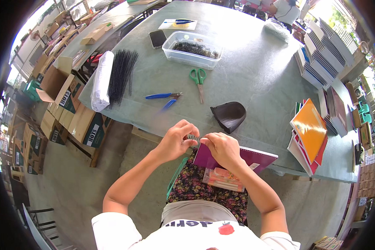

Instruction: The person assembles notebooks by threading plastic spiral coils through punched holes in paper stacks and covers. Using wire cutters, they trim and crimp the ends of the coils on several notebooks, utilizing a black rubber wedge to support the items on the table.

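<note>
My left hand (pixel 176 141) pinches a black spiral binding coil (pixel 191 137) between thumb and fingers, just off the table's near edge. Close beside it, my right hand (pixel 224 149) grips the left end of a purple notebook (pixel 256 158), its fingertips near the coil's end. White page edges show along the notebook's top side. Whether the coil has entered the notebook's holes is hidden by my fingers. Beneath the notebook, a clear pack of orange and pink items (pixel 224 180) lies on my lap.
Blue-handled cutters (pixel 171 96), green scissors (pixel 198 79) and a dark curved piece (pixel 229 116) lie ahead on the table (pixel 154 71). Farther back stands a clear tub (pixel 191 61) of coils. Long black coils (pixel 121 77) lie left; notebooks (pixel 310 129) stand right.
</note>
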A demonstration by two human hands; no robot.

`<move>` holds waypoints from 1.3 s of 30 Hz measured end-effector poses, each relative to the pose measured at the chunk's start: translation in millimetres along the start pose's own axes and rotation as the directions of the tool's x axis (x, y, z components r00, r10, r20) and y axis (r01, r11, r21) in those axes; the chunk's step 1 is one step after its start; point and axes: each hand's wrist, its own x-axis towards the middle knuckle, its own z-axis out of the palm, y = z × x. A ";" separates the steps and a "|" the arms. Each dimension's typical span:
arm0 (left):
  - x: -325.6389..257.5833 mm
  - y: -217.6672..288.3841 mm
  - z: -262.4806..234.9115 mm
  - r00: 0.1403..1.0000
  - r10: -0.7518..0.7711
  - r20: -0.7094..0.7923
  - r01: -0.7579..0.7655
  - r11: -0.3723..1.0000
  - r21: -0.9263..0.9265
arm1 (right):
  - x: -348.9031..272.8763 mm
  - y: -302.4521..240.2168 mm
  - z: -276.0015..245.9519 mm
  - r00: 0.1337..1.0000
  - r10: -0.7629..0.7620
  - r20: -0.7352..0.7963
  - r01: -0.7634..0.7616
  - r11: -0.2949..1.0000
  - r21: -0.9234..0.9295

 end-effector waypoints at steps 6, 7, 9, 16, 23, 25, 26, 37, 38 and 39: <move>1.1 -5.6 -8.1 0.935 -0.285 0.214 0.294 0.956 -0.011 | -2.4 -1.7 2.4 0.972 0.084 -0.218 -0.013 0.952 0.306; 0.3 -5.6 -4.5 0.994 -0.094 0.061 0.093 0.996 0.010 | -0.7 -0.1 2.6 0.986 0.047 -0.162 -0.011 0.977 0.214; 15.6 3.2 -6.1 0.998 -0.036 0.043 0.036 0.999 0.002 | 0.8 2.9 5.8 0.993 0.017 -0.113 -0.003 0.993 0.115; 139.2 3.2 39.3 0.990 0.138 -0.023 -0.115 0.895 0.430 | -9.8 6.1 11.4 0.949 -0.168 -0.267 0.208 0.969 0.132; 126.1 51.8 35.5 0.985 0.161 -0.057 -0.138 0.948 0.288 | -23.8 19.5 -9.3 0.978 -0.007 -0.208 0.014 0.999 0.032; 64.7 74.0 -10.6 0.883 0.248 -0.399 -0.198 0.967 0.163 | -40.6 31.3 -31.2 0.982 0.108 -0.157 -0.122 0.989 -0.087; 30.9 78.5 -20.2 0.797 0.150 -0.585 -0.157 0.987 0.041 | -49.1 39.1 -34.2 0.977 0.141 -0.159 -0.153 0.986 -0.072; -32.4 15.8 49.8 0.942 0.283 -0.182 -0.160 0.851 0.500 | -65.3 44.3 -16.0 0.931 0.084 -0.355 -0.103 0.994 -0.037; -37.0 16.2 55.8 0.983 0.168 0.070 -0.179 0.819 0.546 | -66.1 44.1 -18.1 0.931 0.070 -0.359 -0.094 0.994 -0.047; -36.4 13.6 56.5 0.983 0.175 0.057 -0.177 0.817 0.548 | -67.7 43.8 -21.7 0.937 0.115 -0.330 -0.134 0.990 -0.034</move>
